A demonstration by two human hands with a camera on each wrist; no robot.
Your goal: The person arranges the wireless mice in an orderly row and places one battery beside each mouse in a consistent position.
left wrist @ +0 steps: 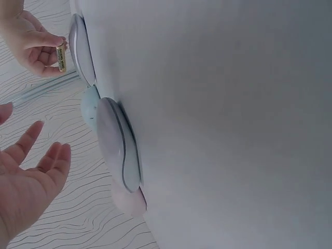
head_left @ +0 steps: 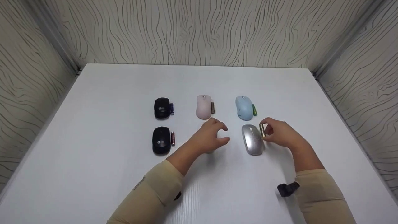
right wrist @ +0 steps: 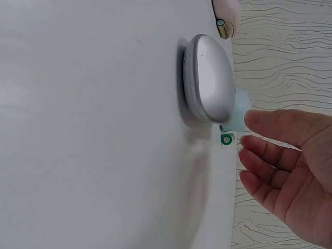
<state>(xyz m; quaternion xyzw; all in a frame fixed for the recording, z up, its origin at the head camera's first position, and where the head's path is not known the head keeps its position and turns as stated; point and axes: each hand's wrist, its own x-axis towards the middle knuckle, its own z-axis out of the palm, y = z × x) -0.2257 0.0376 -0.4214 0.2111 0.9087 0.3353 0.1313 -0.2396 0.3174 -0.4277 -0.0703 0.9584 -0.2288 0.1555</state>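
Note:
My right hand (head_left: pixel 279 133) pinches a gold battery (head_left: pixel 262 130) by its ends, just right of the silver mouse (head_left: pixel 252 140). From the left wrist view, the same battery (left wrist: pixel 61 57) shows between the thumb and a finger; in the right wrist view it cannot be made out. My left hand (head_left: pixel 209 136) hovers with fingers apart and holds nothing. Beneath it, largely hidden in the head view, lies a pale grey mouse (left wrist: pixel 115 145). Behind the silver mouse are a light blue mouse (head_left: pixel 244 108) and a green battery (head_left: pixel 254 110).
A pink mouse (head_left: pixel 204 107) has a brown battery (head_left: pixel 213 108) beside it. To the left lie two black mice, the rear one (head_left: pixel 162 108) by a dark blue battery (head_left: pixel 172 109), the front one (head_left: pixel 161 140) by a red battery (head_left: pixel 173 138). Patterned panels (head_left: pixel 192 34) border the white table (head_left: pixel 102 124).

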